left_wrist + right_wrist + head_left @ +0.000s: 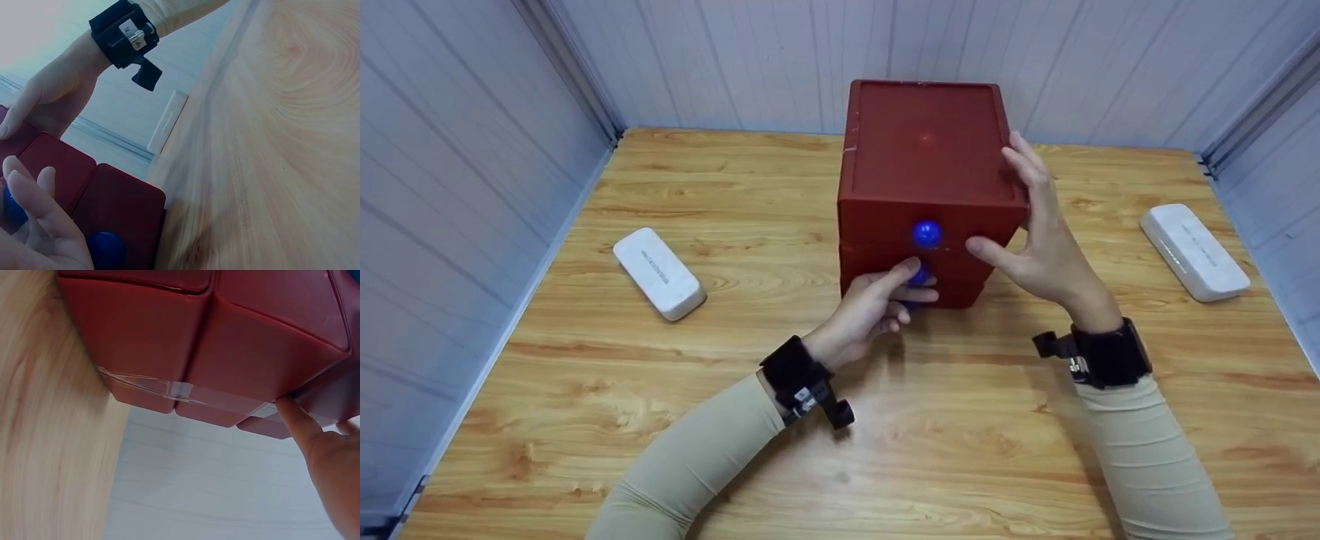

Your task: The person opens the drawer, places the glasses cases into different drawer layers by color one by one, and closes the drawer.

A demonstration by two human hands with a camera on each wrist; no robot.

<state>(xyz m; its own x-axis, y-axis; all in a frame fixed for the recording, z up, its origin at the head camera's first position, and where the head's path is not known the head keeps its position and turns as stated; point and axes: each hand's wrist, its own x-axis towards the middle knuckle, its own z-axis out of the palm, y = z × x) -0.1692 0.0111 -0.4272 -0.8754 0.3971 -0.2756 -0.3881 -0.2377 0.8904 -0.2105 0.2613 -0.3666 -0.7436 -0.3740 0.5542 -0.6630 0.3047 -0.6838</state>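
A dark red stack of drawers [930, 150] stands at the back of the table, with a blue knob on each of its three fronts. My left hand [866, 307] is at the middle knob [12, 205], pinching it between thumb and fingers. Just above this hand the top knob [927, 233] shows in full. The bottom knob [107, 250] sits below the fingers and is partly covered in the head view. My right hand [1046, 240] spans the stack's right front corner, its thumb on the front and its straight fingers against the side.
One white oblong case [658, 274] lies on the wooden table [780, 450] to the left, and a second white case [1195, 253] to the right. Pale panel walls [735, 60] close in the back and both sides. Clear tape [180, 391] runs along the stack's side.
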